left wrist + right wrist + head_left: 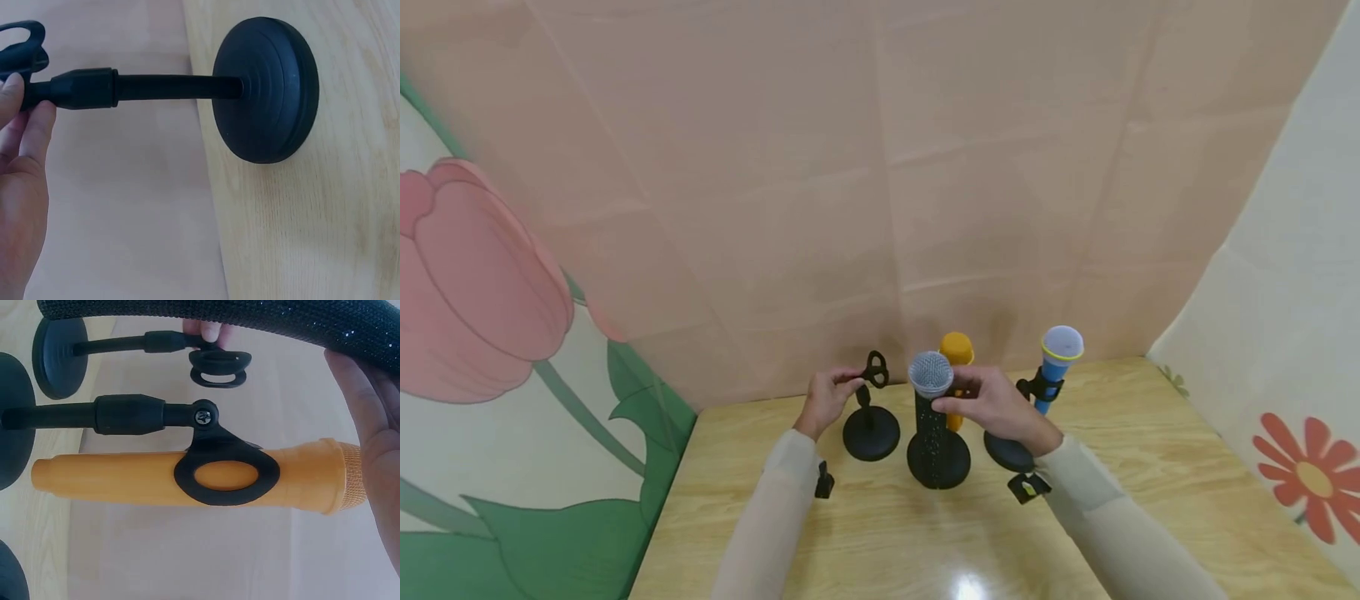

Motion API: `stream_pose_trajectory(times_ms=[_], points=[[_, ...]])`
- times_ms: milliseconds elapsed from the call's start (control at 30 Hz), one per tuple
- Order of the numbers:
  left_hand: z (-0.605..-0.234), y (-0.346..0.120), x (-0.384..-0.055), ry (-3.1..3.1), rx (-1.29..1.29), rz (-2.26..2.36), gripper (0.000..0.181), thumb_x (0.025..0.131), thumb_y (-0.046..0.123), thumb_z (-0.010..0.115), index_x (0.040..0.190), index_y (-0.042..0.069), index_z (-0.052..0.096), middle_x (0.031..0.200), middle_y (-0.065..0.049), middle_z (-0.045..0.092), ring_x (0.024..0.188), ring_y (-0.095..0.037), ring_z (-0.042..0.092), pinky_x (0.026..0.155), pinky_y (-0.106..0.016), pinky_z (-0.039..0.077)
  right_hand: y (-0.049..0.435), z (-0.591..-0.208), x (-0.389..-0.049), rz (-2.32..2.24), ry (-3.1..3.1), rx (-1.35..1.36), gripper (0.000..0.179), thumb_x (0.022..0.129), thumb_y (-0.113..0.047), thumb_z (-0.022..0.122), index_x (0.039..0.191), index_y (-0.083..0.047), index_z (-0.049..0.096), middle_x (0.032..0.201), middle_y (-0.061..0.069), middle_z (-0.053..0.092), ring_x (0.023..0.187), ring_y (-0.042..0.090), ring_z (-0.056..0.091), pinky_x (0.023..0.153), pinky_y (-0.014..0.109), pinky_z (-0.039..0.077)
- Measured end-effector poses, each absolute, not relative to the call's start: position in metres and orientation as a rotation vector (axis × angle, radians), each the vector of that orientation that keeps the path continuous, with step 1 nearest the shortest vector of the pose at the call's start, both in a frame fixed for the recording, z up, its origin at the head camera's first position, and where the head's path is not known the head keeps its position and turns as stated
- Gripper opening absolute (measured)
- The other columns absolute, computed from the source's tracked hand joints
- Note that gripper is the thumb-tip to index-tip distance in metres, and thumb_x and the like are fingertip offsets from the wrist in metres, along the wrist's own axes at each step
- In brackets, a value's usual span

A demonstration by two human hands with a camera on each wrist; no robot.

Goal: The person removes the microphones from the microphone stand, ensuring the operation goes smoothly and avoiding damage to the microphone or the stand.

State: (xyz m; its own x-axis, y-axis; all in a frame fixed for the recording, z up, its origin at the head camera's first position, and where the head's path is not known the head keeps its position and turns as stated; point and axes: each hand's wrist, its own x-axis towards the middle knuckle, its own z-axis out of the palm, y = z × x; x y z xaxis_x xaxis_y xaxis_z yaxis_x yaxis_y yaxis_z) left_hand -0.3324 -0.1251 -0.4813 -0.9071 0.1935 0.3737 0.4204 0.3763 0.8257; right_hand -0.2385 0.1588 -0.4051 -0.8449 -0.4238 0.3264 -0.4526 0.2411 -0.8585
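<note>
My left hand [826, 402] pinches the top of a black microphone stand [169, 87], just beside its clip [876, 369]. That clip holds nothing, and the stand's round base [871, 435] is on the table. My right hand [1000, 408] grips a glittery black microphone [931, 417] just below its silver mesh head [930, 372]. The black microphone is upright in the head view and hides part of the middle stand. Behind it, an orange microphone [125, 478] sits in the middle stand's clip [228, 481]. My right palm passes close to the orange head; contact cannot be judged.
On the right, a blue microphone [1054, 367] with a white head sits in another clip, its stand base [1009, 451] partly behind my right hand. The wooden table [1120, 517] meets a pinkish cloth backdrop [760, 250]. Flower-patterned cloths hang at both sides.
</note>
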Motion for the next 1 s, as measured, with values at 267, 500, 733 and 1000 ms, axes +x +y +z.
stream_pose_trajectory(times_ms=[267, 500, 733, 1000], points=[[-0.473, -0.124, -0.338, -2.488, -0.452, -1.419, 0.013, 0.088, 0.004, 0.075, 0.101, 0.000, 0.078, 0.098, -0.014, 0.075, 0.092, -0.029, 0.070, 0.081, -0.039, 0.057, 0.156, -0.414, -0.238, 1.710, -2.464, 0.894, 0.032, 0.091, -0.007, 0.073, 0.120, 0.003, 0.067, 0.108, 0.013, 0.071, 0.085, 0.019, 0.066, 0.073, 0.028, 0.057], [-0.471, -0.120, -0.344, -2.500, -0.379, -1.420, 0.014, 0.088, 0.002, 0.075, 0.102, -0.001, 0.077, 0.098, -0.015, 0.075, 0.091, -0.028, 0.071, 0.081, -0.039, 0.057, 0.155, -0.425, -0.240, 1.737, -2.452, 0.942, 0.031, 0.091, -0.007, 0.074, 0.119, 0.005, 0.067, 0.112, 0.018, 0.070, 0.094, 0.019, 0.069, 0.075, 0.031, 0.059], [-0.472, -0.117, -0.353, -2.492, -0.330, -1.455, 0.011, 0.088, 0.002, 0.076, 0.097, -0.002, 0.078, 0.096, -0.016, 0.074, 0.088, -0.027, 0.070, 0.077, -0.036, 0.058, 0.151, -0.432, -0.238, 1.761, -2.509, 0.897, 0.034, 0.093, -0.016, 0.073, 0.122, 0.002, 0.066, 0.118, 0.015, 0.069, 0.104, 0.025, 0.066, 0.087, 0.032, 0.056], [-0.470, -0.119, -0.360, -2.500, -0.307, -1.486, 0.012, 0.089, 0.000, 0.074, 0.100, -0.002, 0.077, 0.099, -0.017, 0.074, 0.091, -0.028, 0.070, 0.079, -0.037, 0.058, 0.141, -0.444, -0.239, 1.785, -2.528, 0.890, 0.032, 0.093, -0.014, 0.073, 0.121, 0.002, 0.068, 0.112, 0.012, 0.071, 0.095, 0.022, 0.066, 0.084, 0.028, 0.055]])
